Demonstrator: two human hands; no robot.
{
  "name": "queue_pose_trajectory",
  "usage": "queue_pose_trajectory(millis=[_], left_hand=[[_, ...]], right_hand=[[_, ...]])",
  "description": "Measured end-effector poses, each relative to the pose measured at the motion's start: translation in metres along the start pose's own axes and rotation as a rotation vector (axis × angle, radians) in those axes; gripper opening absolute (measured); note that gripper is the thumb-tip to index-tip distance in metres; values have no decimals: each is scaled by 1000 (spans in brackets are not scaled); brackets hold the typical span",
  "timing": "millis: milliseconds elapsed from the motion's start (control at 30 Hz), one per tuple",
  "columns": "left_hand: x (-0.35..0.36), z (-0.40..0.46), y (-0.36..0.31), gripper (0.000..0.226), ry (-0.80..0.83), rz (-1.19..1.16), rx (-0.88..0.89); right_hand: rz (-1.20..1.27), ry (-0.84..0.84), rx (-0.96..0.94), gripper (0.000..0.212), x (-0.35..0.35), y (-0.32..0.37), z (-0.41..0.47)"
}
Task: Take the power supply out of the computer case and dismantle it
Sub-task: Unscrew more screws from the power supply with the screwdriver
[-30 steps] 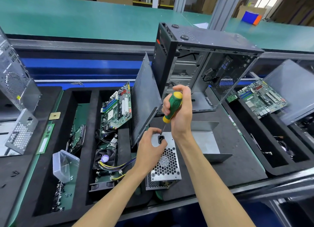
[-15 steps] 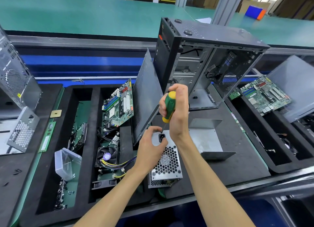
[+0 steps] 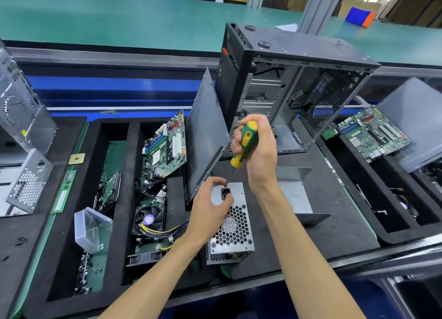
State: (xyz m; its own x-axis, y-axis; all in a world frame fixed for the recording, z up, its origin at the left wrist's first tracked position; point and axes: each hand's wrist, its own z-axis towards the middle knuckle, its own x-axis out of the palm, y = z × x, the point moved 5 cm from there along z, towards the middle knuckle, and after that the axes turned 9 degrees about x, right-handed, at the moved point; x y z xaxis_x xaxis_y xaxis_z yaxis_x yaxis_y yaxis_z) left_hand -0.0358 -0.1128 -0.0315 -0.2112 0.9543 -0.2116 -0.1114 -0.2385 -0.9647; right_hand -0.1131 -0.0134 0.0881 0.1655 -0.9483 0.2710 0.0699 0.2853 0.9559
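- The power supply [image 3: 230,225] is already out of the computer case [image 3: 294,84] and lies on the dark foam surface [image 3: 334,237] in front of it, honeycomb fan grille facing up.
- The left hand [image 3: 210,211] curls over the unit's far left corner, thumb beside the black mains socket [image 3: 225,193], gripping it to hold it steady.
- The right hand [image 3: 259,151] is wrapped around the green-and-yellow screwdriver [image 3: 244,144], whose shaft slants down to the top edge of the housing, just by the socket.
- The step in hand looks like undoing a cover screw. To do it well, keep the shaft in line with the screw, press down firmly while turning, and let the left hand stop the box from twisting or sliding on the foam.
- The screw itself cannot be made out; the tip sits between the left fingers and the socket, so whether it is seated in a head is unclear.
- The unit's far side and underside are hidden, and its cable bundle [image 3: 165,230] runs off left into the tray.
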Motion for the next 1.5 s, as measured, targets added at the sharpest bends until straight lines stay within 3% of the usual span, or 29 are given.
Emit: queue_pose_trajectory(millis=[300, 467, 600, 867, 1100, 1400, 1500], left_hand=[[-3, 1, 1, 27, 14, 26, 33], [0, 1, 2, 26, 5, 12, 23], [-2, 1, 2, 27, -4, 46, 57], [-4, 0, 3, 31, -24, 102, 118], [-3, 0, 3, 30, -43, 87, 112], [-4, 2, 6, 33, -44, 78, 96], [-3, 3, 6, 33, -48, 99, 115]], right_hand=[[-105, -9, 5, 34, 0, -6, -12], [40, 10, 35, 36, -11, -2, -12], [131, 17, 35, 23, -6, -2, -13], [-83, -110, 0, 34, -2, -7, -10], [69, -97, -28, 27, -2, -5, -8], [-86, -100, -31, 42, 7, -7, -6], [21, -71, -17, 28, 9, -4, -5]])
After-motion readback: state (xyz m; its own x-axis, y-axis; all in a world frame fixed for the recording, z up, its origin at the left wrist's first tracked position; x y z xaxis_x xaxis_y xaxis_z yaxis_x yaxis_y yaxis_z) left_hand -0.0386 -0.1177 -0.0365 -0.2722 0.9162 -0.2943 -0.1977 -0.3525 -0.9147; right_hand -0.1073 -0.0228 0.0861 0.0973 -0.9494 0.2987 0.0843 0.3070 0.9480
